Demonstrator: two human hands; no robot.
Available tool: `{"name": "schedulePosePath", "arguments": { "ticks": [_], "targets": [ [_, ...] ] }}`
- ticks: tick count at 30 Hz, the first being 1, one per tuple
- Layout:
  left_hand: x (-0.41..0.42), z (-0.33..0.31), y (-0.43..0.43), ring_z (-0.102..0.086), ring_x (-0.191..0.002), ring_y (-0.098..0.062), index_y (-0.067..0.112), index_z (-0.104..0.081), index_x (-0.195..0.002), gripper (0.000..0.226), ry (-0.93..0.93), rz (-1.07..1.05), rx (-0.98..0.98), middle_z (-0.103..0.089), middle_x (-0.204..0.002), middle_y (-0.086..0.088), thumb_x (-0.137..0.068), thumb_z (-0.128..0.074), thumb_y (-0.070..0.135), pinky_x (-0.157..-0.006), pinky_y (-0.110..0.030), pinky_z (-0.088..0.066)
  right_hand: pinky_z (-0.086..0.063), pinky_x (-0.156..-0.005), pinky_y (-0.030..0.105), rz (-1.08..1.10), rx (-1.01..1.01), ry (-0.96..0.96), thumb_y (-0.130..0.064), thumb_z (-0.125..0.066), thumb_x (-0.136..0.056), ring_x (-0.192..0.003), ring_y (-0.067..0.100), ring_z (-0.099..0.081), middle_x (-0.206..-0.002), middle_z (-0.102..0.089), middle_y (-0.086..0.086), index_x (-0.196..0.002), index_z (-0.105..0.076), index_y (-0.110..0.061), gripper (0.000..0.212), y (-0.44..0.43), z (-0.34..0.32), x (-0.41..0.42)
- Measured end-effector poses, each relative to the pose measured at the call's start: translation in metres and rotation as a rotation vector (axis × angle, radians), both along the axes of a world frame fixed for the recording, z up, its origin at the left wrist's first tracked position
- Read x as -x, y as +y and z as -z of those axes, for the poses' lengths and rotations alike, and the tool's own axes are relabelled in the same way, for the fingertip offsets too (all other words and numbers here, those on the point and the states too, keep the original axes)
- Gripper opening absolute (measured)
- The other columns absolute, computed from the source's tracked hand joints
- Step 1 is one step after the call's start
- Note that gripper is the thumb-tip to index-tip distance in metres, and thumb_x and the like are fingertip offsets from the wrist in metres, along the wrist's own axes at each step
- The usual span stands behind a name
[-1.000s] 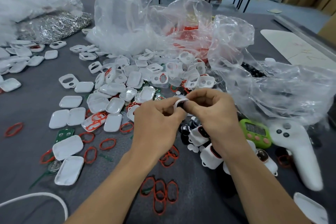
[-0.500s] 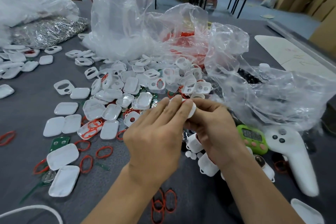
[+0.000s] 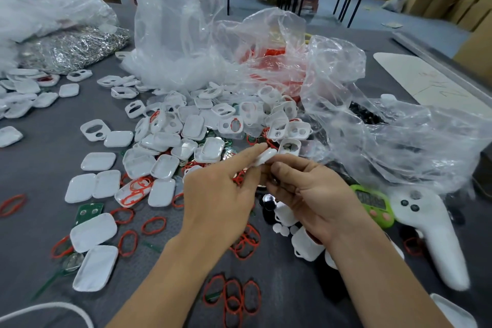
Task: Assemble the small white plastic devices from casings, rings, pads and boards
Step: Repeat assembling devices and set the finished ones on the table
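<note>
White casing (image 3: 265,156) held just above frame centre, lifted clear of the grey desk (image 3: 40,157). Right hand (image 3: 314,192) under and to the right of it, fingers (image 3: 292,168) curled and pinching its edge. Left hand (image 3: 221,194) close alongside, index finger laid straight onto the casing's upper face, other fingers loosely extended and gripping nothing. Underside of the casing hidden by the hands.

Heap of loose casings (image 3: 186,128) spread across mid-frame behind the hands, some with cut-out openings, some plain lids. Red rings (image 3: 234,298) scattered at lower centre, more at left and among the heap. Green board (image 3: 89,212) lying flat at left, just beside plain lids. Small white housings with loops (image 3: 306,246) on the desk below the right wrist.

Crumpled clear bags (image 3: 186,34) across upper centre and right. Silver bag of metal parts (image 3: 72,48) at upper left. Green timer (image 3: 372,206) and white controller (image 3: 431,234) at right, just beside each other. White cord (image 3: 45,309) curving through the lower left corner.
</note>
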State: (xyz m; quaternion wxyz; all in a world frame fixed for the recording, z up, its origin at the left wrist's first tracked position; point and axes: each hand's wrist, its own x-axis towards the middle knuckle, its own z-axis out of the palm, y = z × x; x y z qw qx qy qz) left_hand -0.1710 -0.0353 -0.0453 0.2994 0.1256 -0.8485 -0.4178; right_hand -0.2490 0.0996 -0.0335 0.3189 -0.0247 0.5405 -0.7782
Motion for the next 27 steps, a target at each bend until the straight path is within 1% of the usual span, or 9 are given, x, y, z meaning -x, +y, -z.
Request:
{"name": "schedulePosePath", "arguments": {
  "ticks": [2, 4, 7, 9, 13, 19, 23, 25, 27],
  "targets": [
    [0.002, 0.000, 0.000, -0.071, -0.083, 0.003, 0.050, -0.074, -0.116, 0.029, -0.032, -0.014, -0.088, -0.077, -0.094, 0.023, -0.091, -0.072, 0.035, -0.084, -0.032, -0.057, -0.060, -0.060, 0.022, 0.034, -0.026, 0.015, 0.006, -0.058, -0.094, -0.070, 0.019, -0.077, -0.082, -0.078, 0.014, -0.076, -0.082, -0.008, 0.033, 0.000, -0.001, 0.000],
    [0.003, -0.002, -0.001, -0.070, -0.089, 0.009, 0.052, -0.075, -0.111, 0.031, -0.041, -0.035, -0.160, -0.075, -0.095, 0.031, -0.088, -0.078, 0.030, -0.087, -0.033, -0.058, -0.061, -0.063, 0.024, 0.084, -0.036, 0.001, 0.007, -0.058, -0.096, -0.071, 0.021, -0.077, -0.084, -0.077, 0.017, -0.076, -0.081, -0.006, 0.032, 0.001, -0.002, 0.002],
    [0.002, -0.006, -0.001, -0.068, -0.083, 0.013, 0.069, -0.067, -0.096, 0.042, -0.034, -0.067, -0.183, -0.069, -0.084, 0.041, -0.084, -0.081, 0.032, -0.083, -0.030, -0.059, -0.063, -0.066, 0.028, 0.153, -0.071, -0.031, 0.007, -0.056, -0.098, -0.079, 0.025, -0.077, -0.090, -0.078, 0.019, -0.083, -0.079, -0.001, 0.029, 0.005, -0.001, 0.006],
    [0.002, -0.008, -0.002, -0.067, -0.078, 0.014, 0.078, -0.062, -0.083, 0.050, -0.041, -0.079, -0.176, -0.067, -0.077, 0.043, -0.082, -0.083, 0.032, -0.080, -0.030, -0.059, -0.063, -0.069, 0.030, 0.177, -0.073, -0.043, 0.018, -0.052, -0.094, -0.085, 0.028, -0.077, -0.095, -0.078, 0.020, -0.086, -0.079, 0.002, 0.032, 0.009, -0.001, 0.008],
    [0.003, -0.009, -0.002, -0.067, -0.075, 0.013, 0.079, -0.060, -0.076, 0.055, -0.035, -0.086, -0.172, -0.066, -0.073, 0.043, -0.079, -0.085, 0.030, -0.078, -0.031, -0.060, -0.061, -0.089, 0.033, 0.135, -0.093, 0.047, 0.034, -0.047, -0.081, -0.086, 0.024, -0.078, -0.101, -0.079, 0.015, -0.097, -0.077, -0.001, 0.049, 0.013, 0.002, 0.009],
    [0.004, -0.005, -0.003, -0.069, -0.076, 0.011, 0.073, -0.066, -0.080, 0.050, -0.014, -0.051, -0.200, -0.069, -0.075, 0.039, -0.077, -0.087, 0.027, -0.077, -0.031, -0.059, -0.058, -0.070, 0.019, 0.108, -0.131, 0.256, 0.026, -0.061, -0.083, -0.084, 0.016, -0.076, -0.093, -0.080, 0.011, -0.086, -0.080, -0.012, 0.043, 0.010, 0.000, 0.004],
    [0.006, 0.002, -0.006, -0.070, -0.075, 0.009, 0.056, -0.077, -0.089, 0.033, 0.017, -0.022, -0.231, -0.071, -0.077, 0.035, -0.078, -0.087, 0.027, -0.070, -0.027, -0.058, -0.061, -0.069, 0.024, 0.092, -0.089, 0.213, 0.018, -0.066, -0.085, -0.078, 0.021, -0.078, -0.088, -0.079, 0.014, -0.079, -0.081, -0.011, 0.034, 0.008, -0.004, 0.001],
    [0.007, 0.003, -0.006, -0.073, -0.081, 0.005, 0.049, -0.079, -0.094, 0.029, 0.024, 0.029, -0.304, -0.075, -0.083, 0.029, -0.079, -0.086, 0.026, -0.075, -0.028, -0.060, -0.061, -0.065, 0.025, 0.105, -0.122, 0.247, 0.012, -0.067, -0.090, -0.073, 0.024, -0.077, -0.084, -0.078, 0.017, -0.083, -0.081, -0.010, 0.026, 0.007, -0.005, 0.000],
    [0.008, 0.003, -0.007, -0.076, -0.086, -0.002, 0.045, -0.080, -0.098, 0.028, 0.011, 0.106, -0.412, -0.078, -0.086, 0.019, -0.082, -0.085, 0.023, -0.083, -0.033, -0.061, -0.060, -0.060, 0.026, 0.118, -0.213, 0.368, 0.007, -0.071, -0.090, -0.065, 0.024, -0.075, -0.079, -0.078, 0.017, -0.085, -0.081, -0.012, 0.022, 0.006, -0.007, -0.002]
  ]
}}
